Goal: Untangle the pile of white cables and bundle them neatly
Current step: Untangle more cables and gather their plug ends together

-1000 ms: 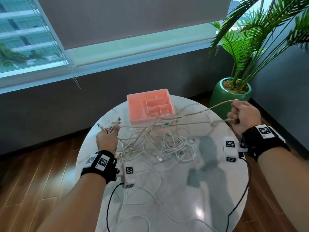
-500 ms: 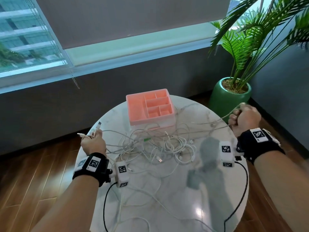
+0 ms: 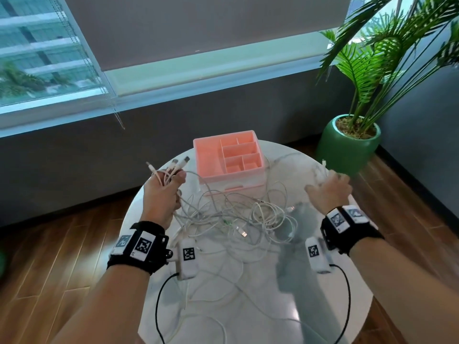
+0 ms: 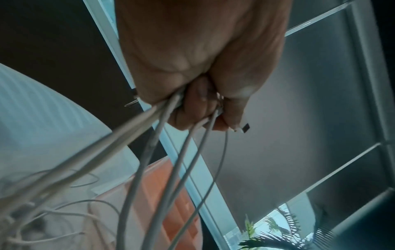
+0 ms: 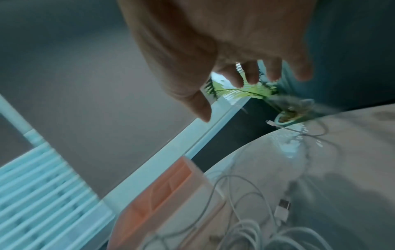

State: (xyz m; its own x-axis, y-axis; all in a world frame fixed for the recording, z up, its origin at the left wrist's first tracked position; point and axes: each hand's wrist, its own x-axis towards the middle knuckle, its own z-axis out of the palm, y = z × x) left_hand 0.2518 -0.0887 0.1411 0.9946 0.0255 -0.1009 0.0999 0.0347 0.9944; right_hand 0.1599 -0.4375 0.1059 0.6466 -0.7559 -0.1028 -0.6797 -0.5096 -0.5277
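Note:
A tangled pile of white cables (image 3: pixel 248 217) lies in the middle of the round marble table (image 3: pixel 273 301). My left hand (image 3: pixel 165 188) is raised at the table's left edge and grips several cable ends, with their plugs (image 3: pixel 177 163) sticking up past the fingers. In the left wrist view the fingers (image 4: pixel 198 108) curl round those cables (image 4: pixel 149 152), which run down to the pile. My right hand (image 3: pixel 327 188) hovers over the right side of the table with spread fingers (image 5: pixel 245 74) and holds nothing. A loose cable end (image 5: pixel 269 122) lies just beyond it.
A pink compartment organizer (image 3: pixel 228 157) stands at the table's far side, right behind the pile. A green pot with a palm (image 3: pixel 347 145) is on the floor to the far right. Black wrist-camera leads (image 3: pixel 159 301) trail over the near table.
My right hand has let go of the cables it was pulling taut and moved inward, fingers now spread. My left hand rose and came inward with its cable ends. The strands have gone slack.

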